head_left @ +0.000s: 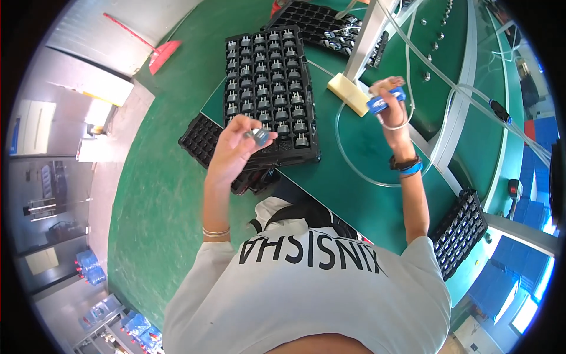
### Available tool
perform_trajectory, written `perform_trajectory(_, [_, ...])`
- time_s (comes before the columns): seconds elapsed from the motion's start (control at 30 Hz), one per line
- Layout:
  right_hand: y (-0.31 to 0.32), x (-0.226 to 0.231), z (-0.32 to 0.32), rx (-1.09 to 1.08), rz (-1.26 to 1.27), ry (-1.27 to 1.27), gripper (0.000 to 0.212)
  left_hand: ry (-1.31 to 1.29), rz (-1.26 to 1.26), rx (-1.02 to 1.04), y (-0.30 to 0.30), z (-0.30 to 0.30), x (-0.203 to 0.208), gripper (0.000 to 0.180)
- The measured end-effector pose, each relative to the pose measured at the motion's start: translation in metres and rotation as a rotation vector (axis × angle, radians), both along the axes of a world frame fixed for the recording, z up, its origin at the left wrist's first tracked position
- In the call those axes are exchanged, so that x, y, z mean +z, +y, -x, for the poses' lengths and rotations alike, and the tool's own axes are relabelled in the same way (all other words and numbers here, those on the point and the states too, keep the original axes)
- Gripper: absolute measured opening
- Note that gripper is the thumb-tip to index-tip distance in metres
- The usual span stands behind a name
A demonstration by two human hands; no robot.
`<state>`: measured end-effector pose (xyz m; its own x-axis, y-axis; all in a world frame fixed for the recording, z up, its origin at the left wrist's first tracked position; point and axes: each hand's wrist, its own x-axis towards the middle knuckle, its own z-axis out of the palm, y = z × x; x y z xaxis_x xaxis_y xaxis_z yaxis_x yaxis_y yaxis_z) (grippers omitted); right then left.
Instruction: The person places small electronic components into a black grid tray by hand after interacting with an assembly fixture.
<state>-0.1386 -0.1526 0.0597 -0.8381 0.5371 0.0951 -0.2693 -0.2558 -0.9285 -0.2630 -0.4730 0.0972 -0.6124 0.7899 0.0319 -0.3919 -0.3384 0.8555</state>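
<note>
My left hand (234, 147) pinches a small grey-blue round piece (260, 137) between thumb and fingers, just over the near left part of a black tray (277, 158). Rows of small dark parts (262, 91) with upright metal pins fill the tray's pockets. Over the green table, my right hand (391, 109) is closed round a small blue-and-white block (384, 101), with a pale cable (396, 126) looping by the wrist. A pale yellow block (348, 94) lies just left of that hand.
A second black tray (318, 26) with loose metal parts lies at the back. Another black tray (200, 138) sits lower left, and one more (460, 233) at right. A white post (361, 44) and hanging cables stand beyond my right hand. Small metal parts (427, 76) dot the green conveyor.
</note>
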Motion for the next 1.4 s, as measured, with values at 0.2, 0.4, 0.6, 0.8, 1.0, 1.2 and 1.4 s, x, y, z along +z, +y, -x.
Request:
perform_trajectory(0.2, [-0.062, 0.059, -0.011, 0.2, 0.409, 0.011, 0.042, 0.038, 0.016, -0.027, 0.058, -0.026, 0.02, 0.021])
perform_trajectory(0.4, [-0.075, 0.06, -0.016, 0.286, 0.262, -0.083, 0.046, 0.242, 0.108, -0.059, 0.075, -0.055, 0.043, 0.048])
perform_trajectory(0.6, [-0.089, 0.062, -0.025, 0.272, 0.302, -0.069, 0.047, 0.289, 0.037, -0.017, 0.085, -0.065, 0.036, 0.065])
perform_trajectory(0.8, [-0.094, 0.067, -0.035, 0.273, 0.276, -0.137, 0.046, 0.303, 0.062, -0.03, 0.086, -0.069, 0.033, 0.067])
perform_trajectory(1.0, [-0.096, 0.061, -0.035, 0.306, 0.314, -0.119, 0.043, 0.483, -0.014, 0.203, 0.093, -0.076, 0.015, 0.075])
perform_trajectory(1.2, [-0.06, 0.032, -0.023, 0.082, 0.336, -0.003, 0.037, 0.86, 0.245, 0.405, 0.084, -0.061, 0.02, 0.052])
perform_trajectory(1.4, [0.01, -0.027, 0.017, -0.185, -0.663, -0.118, 0.027, 1.131, 0.717, 0.328, 0.052, -0.027, 0.019, 0.022])
